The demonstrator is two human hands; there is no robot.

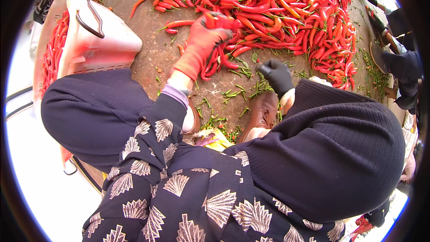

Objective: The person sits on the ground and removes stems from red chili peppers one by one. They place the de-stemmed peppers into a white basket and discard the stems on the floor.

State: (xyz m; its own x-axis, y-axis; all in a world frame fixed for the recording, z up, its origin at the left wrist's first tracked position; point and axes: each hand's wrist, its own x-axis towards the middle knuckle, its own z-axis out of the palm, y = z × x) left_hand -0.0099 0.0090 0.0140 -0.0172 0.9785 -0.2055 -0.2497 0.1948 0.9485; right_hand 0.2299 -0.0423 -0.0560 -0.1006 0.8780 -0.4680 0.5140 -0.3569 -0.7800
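Observation:
Red chili peppers (268, 13) lie heaped on the ground in front of me. My left hand (204, 36), in a red knitted glove with dark fingertips, is at the near edge of the heap. Its fingers are curled round a few red chili peppers (219, 21). More peppers lie just below that hand. My right hand (276, 77), in a black glove, is beside my right shoe, over scattered green stems (260, 87). Its fingers are bent and closed, and anything in them is too small to make out.
To my left stands a white basket (105, 40) with a dark handle, tilted and holding red peppers. My brown shoe (261, 114) is among cut green stems. At the far right, other people's dark-clothed legs and shoes (378, 57) border the heap.

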